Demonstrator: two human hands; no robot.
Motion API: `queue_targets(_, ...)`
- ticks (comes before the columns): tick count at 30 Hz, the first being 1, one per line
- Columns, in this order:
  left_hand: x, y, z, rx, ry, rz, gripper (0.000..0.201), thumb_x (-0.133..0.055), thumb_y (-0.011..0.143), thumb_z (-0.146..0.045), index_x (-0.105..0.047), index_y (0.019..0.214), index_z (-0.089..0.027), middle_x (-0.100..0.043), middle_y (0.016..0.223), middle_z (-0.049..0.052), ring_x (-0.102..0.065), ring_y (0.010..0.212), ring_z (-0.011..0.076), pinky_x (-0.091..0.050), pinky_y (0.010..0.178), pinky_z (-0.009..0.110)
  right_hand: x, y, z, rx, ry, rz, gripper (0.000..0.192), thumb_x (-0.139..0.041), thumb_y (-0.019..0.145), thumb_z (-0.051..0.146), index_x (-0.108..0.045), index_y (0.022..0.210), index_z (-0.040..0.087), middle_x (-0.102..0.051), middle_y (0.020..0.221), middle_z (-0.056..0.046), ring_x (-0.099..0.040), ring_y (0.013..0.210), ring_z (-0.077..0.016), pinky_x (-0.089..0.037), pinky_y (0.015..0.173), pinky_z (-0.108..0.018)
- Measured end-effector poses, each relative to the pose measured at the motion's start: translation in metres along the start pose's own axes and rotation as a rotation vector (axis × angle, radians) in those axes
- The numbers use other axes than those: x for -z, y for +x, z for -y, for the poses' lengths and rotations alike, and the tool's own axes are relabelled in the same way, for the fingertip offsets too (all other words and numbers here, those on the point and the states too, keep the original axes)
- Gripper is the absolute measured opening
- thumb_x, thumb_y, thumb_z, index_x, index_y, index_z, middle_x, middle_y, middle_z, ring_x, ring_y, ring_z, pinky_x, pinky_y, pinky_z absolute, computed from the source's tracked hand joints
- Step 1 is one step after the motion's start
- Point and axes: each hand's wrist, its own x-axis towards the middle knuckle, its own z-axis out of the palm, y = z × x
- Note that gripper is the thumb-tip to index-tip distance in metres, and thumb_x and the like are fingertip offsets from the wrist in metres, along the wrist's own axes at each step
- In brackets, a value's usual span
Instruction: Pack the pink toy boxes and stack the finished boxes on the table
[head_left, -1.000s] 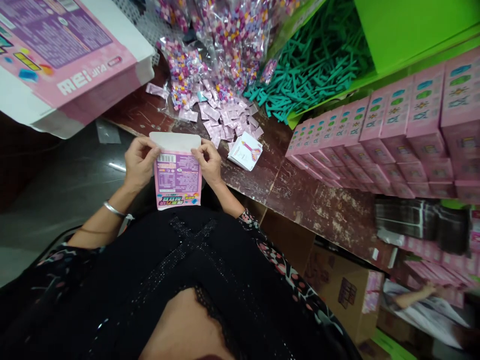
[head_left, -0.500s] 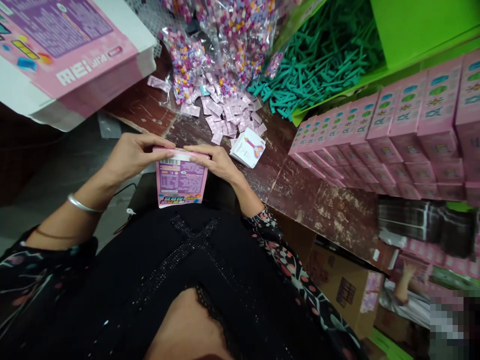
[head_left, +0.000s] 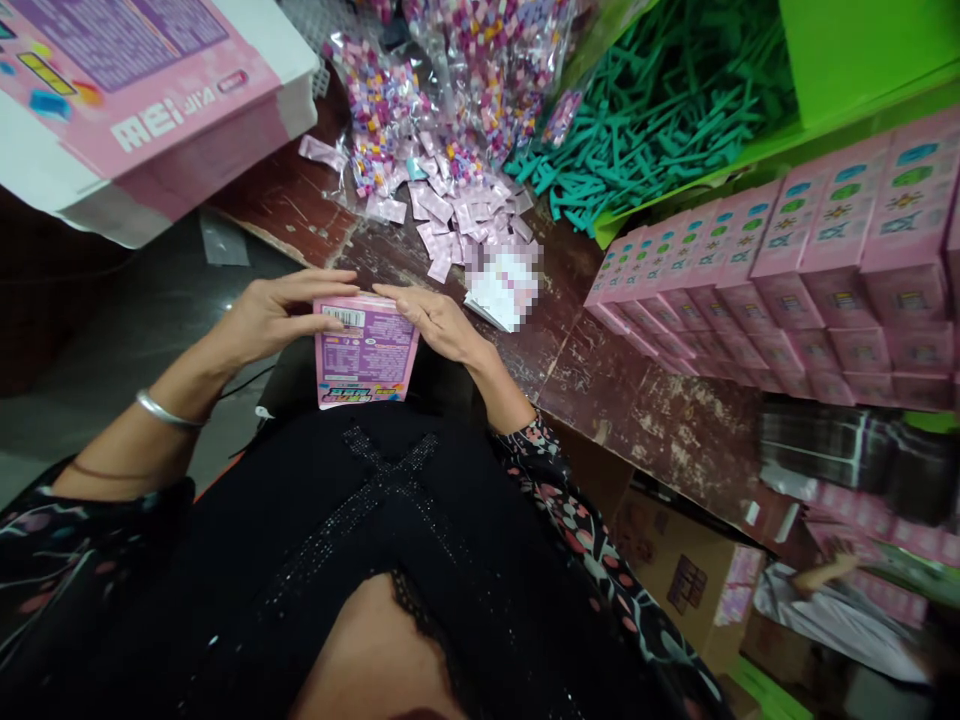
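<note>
A pink and purple carton [head_left: 366,362] with a barcode and printed text stands in front of my body, between both hands. My left hand [head_left: 281,310] grips its upper left corner, thumb on the printed face and fingers along the top edge. On the upper right corner my right hand [head_left: 435,318] is closed, its fingers lying over the top edge and side. Just beyond my right hand, a small stack of white leaflets [head_left: 501,290] rests on the worn brown table [head_left: 577,355].
Behind the leaflets lie small pink packets [head_left: 450,222] and clear bags of coloured beads [head_left: 386,115]. A green bin [head_left: 862,60] holds teal plastic sticks [head_left: 637,130]. Rows of pink boxes [head_left: 832,270] stand at right. A large pink carton [head_left: 210,130] is upper left. Another person's arm [head_left: 829,572] shows lower right.
The carton's printed face has tilted more toward me, and its top flap is now pressed down flatter. My right thumb has shifted onto the top edge. The view has moved slightly.
</note>
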Motion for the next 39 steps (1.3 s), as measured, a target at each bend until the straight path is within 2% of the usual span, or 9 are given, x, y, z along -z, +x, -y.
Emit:
queue_targets(7,0.010,-0.010,0.008,-0.046,-0.002,-0.017,0.039,-0.101,0.100,-0.061,-0.100,0.132,-0.038,-0.093,0.145,0.008,-0.087,0.138,0.0332,-0.065,0.137,0.062,-0.021,-0.008,0.009,-0.067,-0.136,-0.042,0.072,-0.046,0.128,0.067,-0.056,0.191,0.034,-0.069,0.180,-0.011,-0.065,0.168,-0.0340,-0.055,0.146,-0.060)
queue_targets(11,0.018,0.009,0.023,-0.165,-0.189,-0.514,0.065,-0.118,0.078,-0.071,-0.099,0.121,-0.027,-0.094,0.128,0.009,-0.088,0.115,0.0295,-0.072,0.124,0.059,-0.014,-0.011,0.005,-0.057,0.162,-0.143,0.117,-0.085,0.101,0.084,-0.043,0.195,0.029,-0.052,0.196,-0.016,-0.054,0.180,-0.0399,-0.049,0.151,-0.065)
queue_targets(15,0.021,0.024,0.047,-0.254,-0.436,-0.825,0.107,-0.122,0.049,-0.086,-0.084,0.124,-0.020,-0.085,0.123,0.006,-0.082,0.118,0.0297,-0.071,0.120,0.064,-0.004,-0.020,-0.004,-0.124,0.437,-0.203,0.120,-0.101,0.075,0.093,-0.072,0.164,0.019,-0.078,0.167,-0.020,-0.074,0.154,-0.0419,-0.061,0.140,-0.065)
queue_targets(19,0.021,0.000,0.034,-0.034,-0.325,-0.605,0.110,-0.118,0.058,-0.085,-0.076,0.140,-0.025,-0.082,0.139,0.013,-0.077,0.139,0.0423,-0.061,0.132,0.074,-0.008,-0.023,-0.009,-0.221,0.643,-0.424,0.094,-0.091,0.079,0.101,-0.083,0.127,0.020,-0.091,0.131,-0.016,-0.086,0.122,-0.0339,-0.076,0.113,-0.054)
queue_targets(24,0.041,-0.025,-0.010,-0.158,0.413,-0.272,0.140,-0.117,0.033,-0.088,-0.074,0.158,-0.042,-0.059,0.186,0.006,-0.041,0.183,0.0566,-0.012,0.161,0.071,-0.033,-0.014,0.004,-0.264,0.711,-0.382,0.081,-0.089,0.086,0.097,-0.083,0.117,0.022,-0.093,0.117,-0.011,-0.085,0.106,-0.0279,-0.076,0.092,-0.041)
queue_targets(28,0.040,-0.012,-0.026,-0.035,0.441,0.161,0.089,-0.092,0.067,-0.104,-0.089,0.130,-0.041,-0.089,0.129,0.004,-0.084,0.120,0.0450,-0.065,0.126,0.058,-0.022,-0.021,0.025,-0.131,0.670,-0.088,0.078,-0.092,0.088,0.095,-0.076,0.114,0.022,-0.088,0.115,-0.008,-0.081,0.104,-0.0265,-0.072,0.091,-0.039)
queue_targets(30,0.037,-0.005,-0.027,0.057,0.394,0.200,0.069,-0.088,0.075,-0.097,-0.092,0.112,-0.039,-0.091,0.112,0.003,-0.083,0.099,0.0385,-0.070,0.099,0.046,0.003,-0.039,0.031,-0.086,0.445,-0.129,0.072,-0.090,0.096,0.090,-0.074,0.121,0.023,-0.086,0.123,-0.009,-0.080,0.117,-0.0281,-0.071,0.103,-0.041)
queue_targets(34,0.032,0.005,-0.026,0.210,0.374,0.121,0.051,-0.089,0.074,-0.078,-0.094,0.100,-0.035,-0.091,0.104,0.002,-0.079,0.093,0.0345,-0.067,0.093,0.042,0.059,-0.083,0.012,-0.248,-0.234,-0.514,0.067,-0.099,0.099,0.075,-0.074,0.134,0.024,-0.077,0.155,-0.015,-0.063,0.155,-0.0391,-0.058,0.135,-0.061)
queue_targets(39,0.019,0.019,-0.029,0.350,0.340,0.109,0.054,-0.093,0.061,-0.079,-0.094,0.090,-0.034,-0.090,0.095,0.002,-0.074,0.085,0.0319,-0.062,0.088,0.044,0.073,-0.106,-0.021,-0.375,-0.530,-0.473,0.061,-0.107,0.097,0.046,-0.072,0.140,0.021,-0.074,0.153,-0.018,-0.059,0.153,-0.0450,-0.050,0.138,-0.070)
